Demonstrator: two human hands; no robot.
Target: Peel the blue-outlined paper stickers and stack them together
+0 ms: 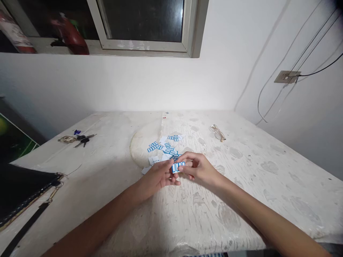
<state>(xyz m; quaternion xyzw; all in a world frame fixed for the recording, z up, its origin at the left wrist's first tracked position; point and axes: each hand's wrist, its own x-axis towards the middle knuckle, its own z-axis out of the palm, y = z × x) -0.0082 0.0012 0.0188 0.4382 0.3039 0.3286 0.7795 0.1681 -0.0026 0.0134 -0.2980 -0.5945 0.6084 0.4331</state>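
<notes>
Between my two hands is a small white card [175, 167] printed with blue outlined rectangles, raised above the table. My right hand [199, 167] pinches its right side, the thumb across the front and the fingers bent behind. At the card's left edge my left hand [157, 176] grips with thumb and curled fingers. Just beyond my hands lies a loose spread of similar blue-and-white pieces [169, 149], some overlapping. Blank white pieces [153, 160] lie among them, and my hands hide part of the pile.
The table [107, 200] has a wrinkled, pale cover. Keys [84, 140] lie at left, with a black bag [29, 192] nearer. Eyeglasses [218, 132] rest at right. A tiny red bit [164, 117] lies near the wall. Cables hang by a wall outlet [287, 76].
</notes>
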